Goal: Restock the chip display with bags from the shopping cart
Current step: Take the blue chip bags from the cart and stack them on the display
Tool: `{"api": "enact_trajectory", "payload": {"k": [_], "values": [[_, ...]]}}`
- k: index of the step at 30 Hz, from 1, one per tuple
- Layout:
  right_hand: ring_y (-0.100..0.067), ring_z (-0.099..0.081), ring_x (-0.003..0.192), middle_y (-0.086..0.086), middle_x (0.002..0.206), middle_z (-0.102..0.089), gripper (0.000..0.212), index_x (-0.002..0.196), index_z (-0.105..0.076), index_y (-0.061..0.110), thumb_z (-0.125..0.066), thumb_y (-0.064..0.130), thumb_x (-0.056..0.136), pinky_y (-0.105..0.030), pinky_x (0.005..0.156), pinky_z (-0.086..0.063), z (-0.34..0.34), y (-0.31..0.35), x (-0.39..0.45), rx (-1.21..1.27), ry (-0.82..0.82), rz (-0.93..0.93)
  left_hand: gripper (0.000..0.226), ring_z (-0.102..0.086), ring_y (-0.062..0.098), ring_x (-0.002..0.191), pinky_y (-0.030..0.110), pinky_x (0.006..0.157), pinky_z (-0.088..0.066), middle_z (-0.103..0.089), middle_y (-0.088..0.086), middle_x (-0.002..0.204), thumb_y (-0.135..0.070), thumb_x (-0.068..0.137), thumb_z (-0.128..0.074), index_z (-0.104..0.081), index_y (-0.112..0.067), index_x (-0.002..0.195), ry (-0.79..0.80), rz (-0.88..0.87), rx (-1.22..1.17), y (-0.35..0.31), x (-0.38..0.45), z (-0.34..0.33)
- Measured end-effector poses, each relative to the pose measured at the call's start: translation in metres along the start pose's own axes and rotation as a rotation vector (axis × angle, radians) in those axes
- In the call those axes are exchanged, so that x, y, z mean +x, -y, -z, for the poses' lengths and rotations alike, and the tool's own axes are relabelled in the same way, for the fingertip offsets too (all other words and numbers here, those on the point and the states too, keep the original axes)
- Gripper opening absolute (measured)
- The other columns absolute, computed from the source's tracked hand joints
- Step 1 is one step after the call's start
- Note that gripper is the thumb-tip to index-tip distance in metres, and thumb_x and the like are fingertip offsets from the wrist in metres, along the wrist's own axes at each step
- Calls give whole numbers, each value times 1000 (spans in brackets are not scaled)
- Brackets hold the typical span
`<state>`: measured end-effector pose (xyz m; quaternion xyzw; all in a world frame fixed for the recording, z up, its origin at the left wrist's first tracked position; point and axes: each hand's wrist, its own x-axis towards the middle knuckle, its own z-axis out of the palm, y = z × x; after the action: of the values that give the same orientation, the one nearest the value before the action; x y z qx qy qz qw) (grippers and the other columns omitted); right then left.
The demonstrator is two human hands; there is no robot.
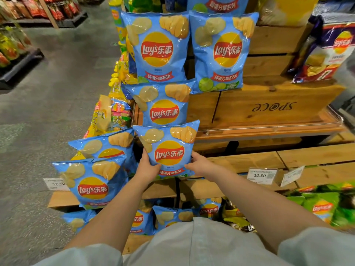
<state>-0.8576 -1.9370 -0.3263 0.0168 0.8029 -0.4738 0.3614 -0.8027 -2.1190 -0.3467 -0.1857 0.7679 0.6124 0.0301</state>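
Both hands, left hand (147, 167) and right hand (198, 165), grip the lower corners of one glossy, puffy blue chip bag (168, 148), upright against the stepped wooden display (269, 110). Three matching bags stand above it, two left, perhaps more below.

stepped wooden crate display (272, 108) with upright blue chip bags (160, 47) on its tiers

You see light-blue crinkly plastic chip bags (166, 148) printed with yellow discs, red banners and pale chips, tan wooden crates (272, 106), green chip bags (326, 204), and a grey speckled floor (57, 93).
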Motion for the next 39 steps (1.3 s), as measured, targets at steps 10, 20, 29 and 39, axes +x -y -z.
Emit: {"api": "enact_trajectory", "payload": {"k": [10,20,29,39], "values": [[-23,-43,129,-5,145,-43,70,149,-26,22,-53,-6,91,-38,101,-43,-11,-5,5,58,56,51,69,-45,31,130,38,96,-43,-47,10,144,-6,98,-52,-15,-22,155,-130,141,24,7,7,1],[-20,-42,126,-2,146,-41,74,150,-23,24,-55,-5,91,-37,97,-44,-22,-11,12,95,101,34,63,-45,31,131,34,88,-43,-44,9,146,-10,100,-49,-19,-25,154,-135,239,-72,6,10,2],[-23,-37,134,-1,149,-37,74,151,-22,25,-52,-6,91,-43,110,-37,-21,-18,16,79,110,12,78,-39,32,135,50,91,-43,-38,2,151,-10,99,-52,-1,-36,154,-31,319,-186,11,6,0],[-26,-23,144,-5,158,-18,87,153,3,26,-59,12,93,-37,110,-33,-15,-19,17,-4,52,30,77,-26,25,143,40,103,-40,-21,0,157,-6,100,-49,1,-29,154,-65,215,-109,20,-3,-8]]}}
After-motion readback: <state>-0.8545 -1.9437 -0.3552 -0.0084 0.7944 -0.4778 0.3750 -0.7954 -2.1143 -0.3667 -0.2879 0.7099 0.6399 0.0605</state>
